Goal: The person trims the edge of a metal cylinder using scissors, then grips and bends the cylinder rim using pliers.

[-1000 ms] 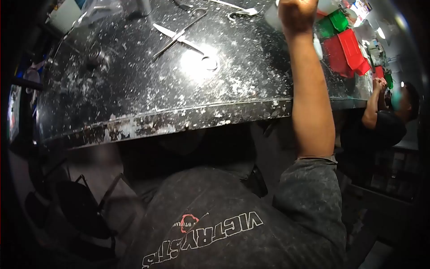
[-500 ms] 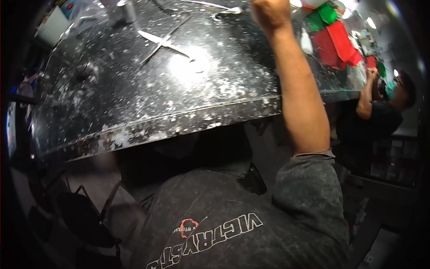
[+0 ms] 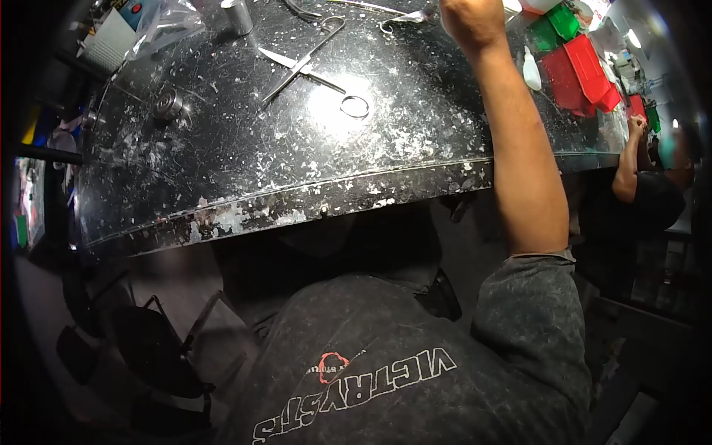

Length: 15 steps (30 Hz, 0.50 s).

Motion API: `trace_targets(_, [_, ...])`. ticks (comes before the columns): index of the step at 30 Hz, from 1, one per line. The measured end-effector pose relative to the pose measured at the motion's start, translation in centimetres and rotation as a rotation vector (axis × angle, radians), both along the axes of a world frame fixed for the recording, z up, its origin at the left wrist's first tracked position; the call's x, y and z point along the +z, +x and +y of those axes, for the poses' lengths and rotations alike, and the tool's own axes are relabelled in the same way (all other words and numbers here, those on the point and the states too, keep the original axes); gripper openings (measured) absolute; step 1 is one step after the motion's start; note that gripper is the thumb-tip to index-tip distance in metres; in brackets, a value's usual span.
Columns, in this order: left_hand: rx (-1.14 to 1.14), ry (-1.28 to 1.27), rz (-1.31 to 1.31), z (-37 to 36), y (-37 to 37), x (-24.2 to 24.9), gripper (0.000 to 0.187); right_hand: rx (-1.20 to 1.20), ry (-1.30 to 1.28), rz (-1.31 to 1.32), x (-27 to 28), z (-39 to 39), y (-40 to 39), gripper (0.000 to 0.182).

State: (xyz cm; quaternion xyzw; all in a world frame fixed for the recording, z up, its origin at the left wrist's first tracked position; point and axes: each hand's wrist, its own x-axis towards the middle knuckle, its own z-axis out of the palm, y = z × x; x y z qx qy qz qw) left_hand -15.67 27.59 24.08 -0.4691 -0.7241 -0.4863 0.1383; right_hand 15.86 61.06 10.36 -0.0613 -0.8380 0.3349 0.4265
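1 pale container stands by the tabletop's left edge, a clear bag just beside it. Next come a round metal piece, a metal cylinder and, back from the front edge, scissors with 2 blades spread. A thin metal tool lies near the right hand, which looks closed; whether it grips anything, I cannot tell. The left hand is out of view, its state unclear. Rightward are a white bottle, green bin, red bin and, past them, another person.
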Motion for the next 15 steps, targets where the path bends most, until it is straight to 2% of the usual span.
trace_targets(7, [0.035,0.0,-0.034,-1.1,-1.8,0.4,0.035,-0.011,-0.106,-0.068,-0.4,0.3,0.0,0.02])
trace_targets(11, [0.044,0.001,-0.046,-1.3,-2.6,0.7,0.035,-0.048,-0.086,-0.119,-0.2,0.3,0.1,0.019])
trace_targets(15, [0.063,0.007,-0.038,-2.4,-3.1,1.4,0.034,0.05,-0.18,-0.05,-0.3,0.1,-0.1,0.019])
